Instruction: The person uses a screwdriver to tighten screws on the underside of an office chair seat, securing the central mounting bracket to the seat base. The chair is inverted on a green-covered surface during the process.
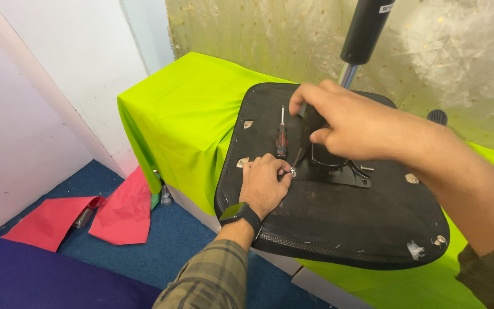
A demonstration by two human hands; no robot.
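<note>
An upturned black chair seat (pixel 344 229) lies on a table draped in lime-green cloth (pixel 184 114). A black metal mounting plate (pixel 344 171) is fixed at its middle, with a gas-lift column (pixel 364 34) rising from it. My left hand (pixel 264 183) pinches a small silver screw or washer (pixel 293 171) at the plate's left corner. My right hand (pixel 350 123) grips the black handle of a tool (pixel 314 119) whose thin shaft slants down to that screw. A red-and-black screwdriver (pixel 282 137) lies loose on the seat just left of the hands.
Red cloth pieces (pixel 87 217) lie on the blue carpet at lower left, beside a white wall (pixel 47 103). A gold patterned curtain (pixel 270 34) hangs behind the table. A purple surface (pixel 41 280) fills the bottom left corner.
</note>
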